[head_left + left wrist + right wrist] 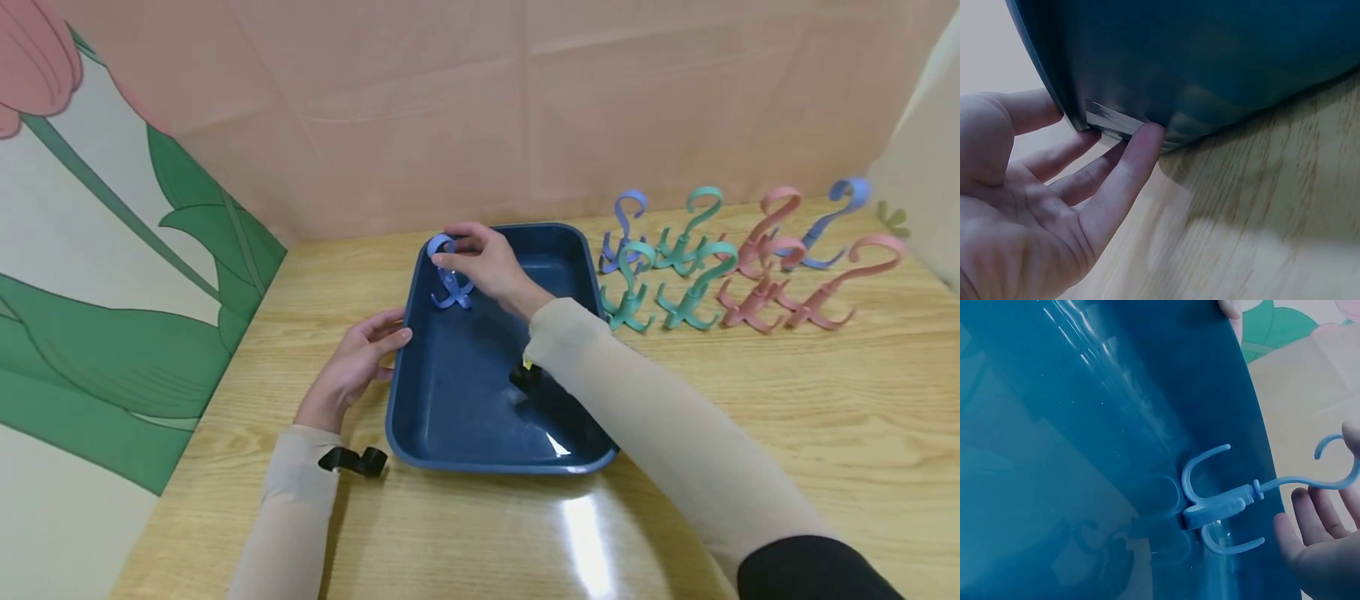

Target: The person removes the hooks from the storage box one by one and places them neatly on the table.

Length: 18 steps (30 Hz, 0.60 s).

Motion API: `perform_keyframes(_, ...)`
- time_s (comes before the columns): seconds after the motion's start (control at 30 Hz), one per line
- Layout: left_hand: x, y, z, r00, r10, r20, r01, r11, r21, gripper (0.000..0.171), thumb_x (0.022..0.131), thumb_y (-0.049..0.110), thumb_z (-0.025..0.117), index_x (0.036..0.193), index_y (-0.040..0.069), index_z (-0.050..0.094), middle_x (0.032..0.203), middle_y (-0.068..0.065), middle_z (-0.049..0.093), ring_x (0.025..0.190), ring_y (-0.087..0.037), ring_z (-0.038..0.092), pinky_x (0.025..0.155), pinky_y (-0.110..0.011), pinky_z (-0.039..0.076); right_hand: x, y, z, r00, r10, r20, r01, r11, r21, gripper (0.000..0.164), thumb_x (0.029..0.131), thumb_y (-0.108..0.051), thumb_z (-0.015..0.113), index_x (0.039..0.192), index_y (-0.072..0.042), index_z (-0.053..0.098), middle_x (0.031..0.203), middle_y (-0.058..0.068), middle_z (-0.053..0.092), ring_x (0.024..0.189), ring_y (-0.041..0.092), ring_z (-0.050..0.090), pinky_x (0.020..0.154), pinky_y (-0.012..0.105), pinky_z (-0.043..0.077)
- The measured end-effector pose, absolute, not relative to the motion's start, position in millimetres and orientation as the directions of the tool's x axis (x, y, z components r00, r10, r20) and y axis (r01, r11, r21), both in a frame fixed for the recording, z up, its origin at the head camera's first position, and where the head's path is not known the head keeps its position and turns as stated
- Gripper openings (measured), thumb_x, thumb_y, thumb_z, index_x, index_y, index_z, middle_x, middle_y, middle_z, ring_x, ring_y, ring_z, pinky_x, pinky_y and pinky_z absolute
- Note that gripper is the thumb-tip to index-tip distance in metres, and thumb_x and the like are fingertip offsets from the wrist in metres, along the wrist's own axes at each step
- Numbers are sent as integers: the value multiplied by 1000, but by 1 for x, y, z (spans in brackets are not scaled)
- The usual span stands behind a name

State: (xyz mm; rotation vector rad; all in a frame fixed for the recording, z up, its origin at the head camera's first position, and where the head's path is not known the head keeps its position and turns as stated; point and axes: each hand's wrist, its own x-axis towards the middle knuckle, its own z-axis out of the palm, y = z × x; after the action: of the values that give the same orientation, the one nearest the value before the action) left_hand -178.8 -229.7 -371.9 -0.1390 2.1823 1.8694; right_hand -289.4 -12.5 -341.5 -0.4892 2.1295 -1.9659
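A blue tray (pixel 465 400) lies on the table with its left rim beside my left hand (pixel 363 354). My left thumb tip laps over the rim, while the fingers (pixel 1125 165) press the outer wall below it. Over the tray's far left corner, my right hand (pixel 487 262) holds a blue multi-prong hook (pixel 452 287) by its curved top, between thumb and fingers. Seen from the right wrist, the hook's prongs (pixel 1219 512) stand at the tray floor close to the side wall, with their reflection beside them.
Several similar hooks stand in two rows right of the tray: green ones (pixel 693 292), pink ones (pixel 817 304) and blue ones (pixel 832 221). A pink cloth backdrop (pixel 450 108) closes off the table's far edge, and a flower-print panel (pixel 112 292) rises at the left.
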Motion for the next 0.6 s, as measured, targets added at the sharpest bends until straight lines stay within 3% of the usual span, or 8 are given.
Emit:
perform_keyframes(0.3,-178,-232,-372,-962,95,-256,-238,167,957,54,102,24,61,151,9,44,148,-15,49,129,-33,51,76,-41,58,-287,-14,-343,-928,-364,83,-126,95,-988,42,92,-26,76,131,-15,66,113,8,64,102,23,59,95,46,50)
perform_keyframes(0.6,-177,-232,-371,-962,92,-258,-241,166,956,54,102,24,62,151,10,45,147,-14,49,127,-32,52,74,-38,57,-286,-14,-345,-947,-313,74,-104,78,-992,33,91,-27,78,119,-11,73,110,7,68,100,24,62,97,47,50)
